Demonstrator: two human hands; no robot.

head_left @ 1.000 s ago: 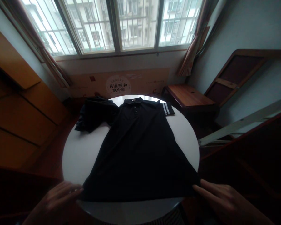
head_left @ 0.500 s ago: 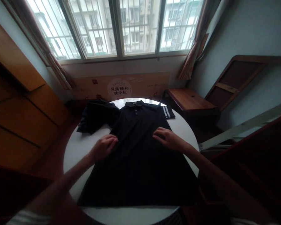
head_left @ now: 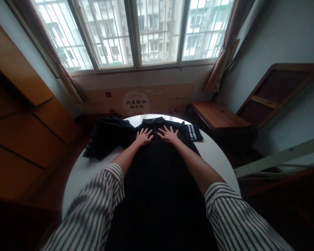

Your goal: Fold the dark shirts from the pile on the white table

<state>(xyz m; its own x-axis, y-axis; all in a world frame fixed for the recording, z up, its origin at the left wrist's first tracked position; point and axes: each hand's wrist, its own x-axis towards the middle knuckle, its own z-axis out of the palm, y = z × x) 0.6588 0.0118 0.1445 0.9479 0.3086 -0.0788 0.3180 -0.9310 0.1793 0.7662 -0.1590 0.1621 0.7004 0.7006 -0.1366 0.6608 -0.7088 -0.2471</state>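
A black polo shirt (head_left: pixel 164 174) lies spread out with its collar toward the window and its buttons showing near the neck. My left hand (head_left: pixel 144 137) rests on the upper chest of the shirt, left of the buttons, fingers spread. On the other side of the buttons my right hand (head_left: pixel 169 134) lies flat, its fingers also apart. Neither hand grips the cloth. The shirt's right-side sleeve (head_left: pixel 195 132), banded with white stripes, sticks out past the table's far right part. Its left sleeve cannot be made out beside a dark heap of clothing.
Under the shirt is a round white table (head_left: pixel 83 181). A dark pile of clothes (head_left: pixel 107 139) sits at its far left. Beyond stand a wooden bench (head_left: pixel 219 115), a printed board (head_left: pixel 170 99) below the barred window, and wooden cabinets (head_left: pixel 21 139) on the left.
Both hands have moved forward and inward, from above the middle of the shirt to its upper chest. Their curled fingers have spread flat. The view has come closer to the table.
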